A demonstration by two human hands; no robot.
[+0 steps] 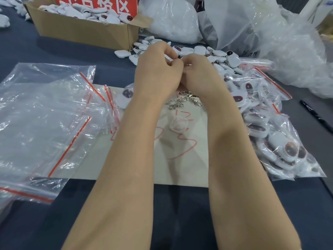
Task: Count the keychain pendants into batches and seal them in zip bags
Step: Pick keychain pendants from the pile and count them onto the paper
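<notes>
- Near edge: dark table [180, 213], both forearms reaching in across it.
- Middle: paper sheet [180, 159] with red scrawl. On it lie a small clear plastic piece [178, 124] and, further in, loose metal clasps [182, 102].
- Left edge: empty zip bags [45, 114], red-striped, in a flat overlapping heap.
- Right edge: filled zip bags [279, 141], several, packed with pendants (glare hides whether every seal is pressed). A marker pen [315, 114] lies just beside them.
- Beyond the sheet: left hand [156, 69] and right hand [196, 73], fingers curled, tips meeting. Whatever they pinch is hidden, so the grip cannot be told.
- Just behind the hands: loose pendants [207, 53], a sizeable uncounted pile.
- Far left corner: cardboard box [81, 27] holding more pendants.
- Far right corner: large plastic sacks [252, 24].
- Status, judged: partway. Some batches are bagged, with much stock and many bags left.
</notes>
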